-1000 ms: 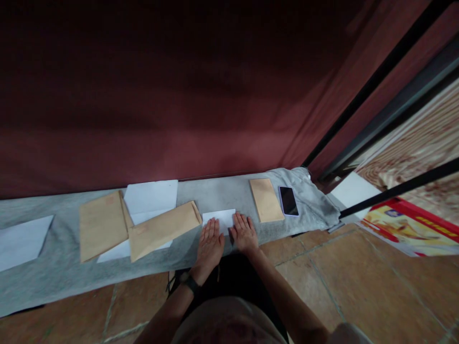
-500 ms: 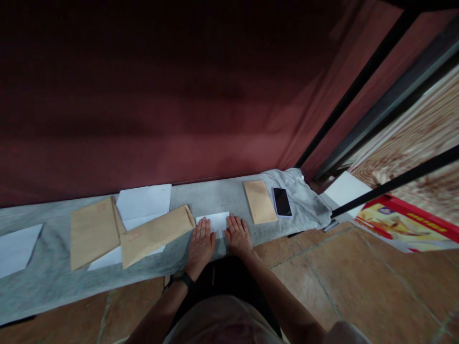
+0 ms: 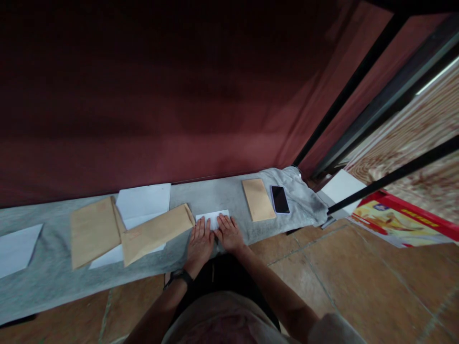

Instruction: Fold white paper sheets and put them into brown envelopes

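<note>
A small sheet of white paper (image 3: 213,216), apparently folded, lies on the grey cloth in front of me. My left hand (image 3: 201,242) rests flat on its left part, fingers stretched out. Flat on the right part lies my right hand (image 3: 229,233), its fingers also extended and close to the left hand. The hands hide the paper's near edge. Left of them is a brown envelope (image 3: 158,234), slanted over white sheets (image 3: 143,205). A flat brown envelope (image 3: 258,199) lies to the right of my hands.
A phone (image 3: 280,199) lies beside the right envelope on the grey cloth (image 3: 211,193). Another brown envelope (image 3: 96,231) and a white sheet (image 3: 17,251) are farther left. A red-yellow box (image 3: 401,220) and dark bars (image 3: 394,184) stand at the right. A dark red wall rises behind.
My right hand has slid left across the paper, closer to my left hand. The left hand stays nearly in place. The view has shifted slightly.
</note>
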`<action>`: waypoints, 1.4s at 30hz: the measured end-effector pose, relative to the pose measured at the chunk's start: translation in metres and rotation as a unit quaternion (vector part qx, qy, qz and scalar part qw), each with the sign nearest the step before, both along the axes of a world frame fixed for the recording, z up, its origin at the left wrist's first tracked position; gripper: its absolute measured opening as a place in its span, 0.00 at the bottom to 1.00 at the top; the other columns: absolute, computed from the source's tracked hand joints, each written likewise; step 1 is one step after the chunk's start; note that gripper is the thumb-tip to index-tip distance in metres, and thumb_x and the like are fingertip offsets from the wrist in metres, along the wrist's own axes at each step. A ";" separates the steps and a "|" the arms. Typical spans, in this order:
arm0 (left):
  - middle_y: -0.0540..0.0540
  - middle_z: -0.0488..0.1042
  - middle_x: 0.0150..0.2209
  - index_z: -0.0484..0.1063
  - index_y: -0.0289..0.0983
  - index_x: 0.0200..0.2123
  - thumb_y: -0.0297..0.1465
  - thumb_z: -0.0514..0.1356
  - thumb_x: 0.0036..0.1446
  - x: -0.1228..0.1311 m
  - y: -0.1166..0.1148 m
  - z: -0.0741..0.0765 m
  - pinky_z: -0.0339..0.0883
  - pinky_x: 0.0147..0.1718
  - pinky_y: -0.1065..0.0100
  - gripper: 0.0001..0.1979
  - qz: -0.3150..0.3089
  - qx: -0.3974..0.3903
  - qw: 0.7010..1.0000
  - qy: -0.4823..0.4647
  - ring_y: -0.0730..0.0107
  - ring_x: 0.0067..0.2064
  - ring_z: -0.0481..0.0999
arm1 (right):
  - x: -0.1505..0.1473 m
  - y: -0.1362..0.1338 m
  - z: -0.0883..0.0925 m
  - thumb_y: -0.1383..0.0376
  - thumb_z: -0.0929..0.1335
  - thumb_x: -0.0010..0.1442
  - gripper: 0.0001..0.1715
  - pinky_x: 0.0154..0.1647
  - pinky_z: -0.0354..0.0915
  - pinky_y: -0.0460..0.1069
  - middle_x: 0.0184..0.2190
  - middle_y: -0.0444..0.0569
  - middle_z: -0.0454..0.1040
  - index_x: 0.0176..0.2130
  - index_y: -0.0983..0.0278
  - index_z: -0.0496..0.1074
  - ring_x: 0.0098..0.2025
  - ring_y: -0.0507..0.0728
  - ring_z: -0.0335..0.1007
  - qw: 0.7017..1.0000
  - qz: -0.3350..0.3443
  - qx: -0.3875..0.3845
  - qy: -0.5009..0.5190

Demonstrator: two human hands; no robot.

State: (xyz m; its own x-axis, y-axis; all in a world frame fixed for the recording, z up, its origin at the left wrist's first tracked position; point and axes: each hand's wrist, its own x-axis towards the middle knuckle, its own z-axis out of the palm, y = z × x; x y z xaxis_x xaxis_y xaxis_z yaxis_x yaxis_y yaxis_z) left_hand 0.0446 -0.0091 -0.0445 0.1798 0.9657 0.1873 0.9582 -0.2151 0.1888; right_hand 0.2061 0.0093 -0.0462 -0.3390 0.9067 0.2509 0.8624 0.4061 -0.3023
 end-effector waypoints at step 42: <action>0.40 0.83 0.42 0.77 0.34 0.47 0.44 0.70 0.44 0.017 0.008 0.078 0.76 0.42 0.56 0.28 0.165 -0.198 0.634 -0.729 0.56 0.41 0.83 | 0.017 0.024 0.076 0.59 0.67 0.64 0.29 0.48 0.73 0.52 0.50 0.58 0.77 0.62 0.66 0.67 0.51 0.61 0.76 0.918 -0.191 -0.083 0.337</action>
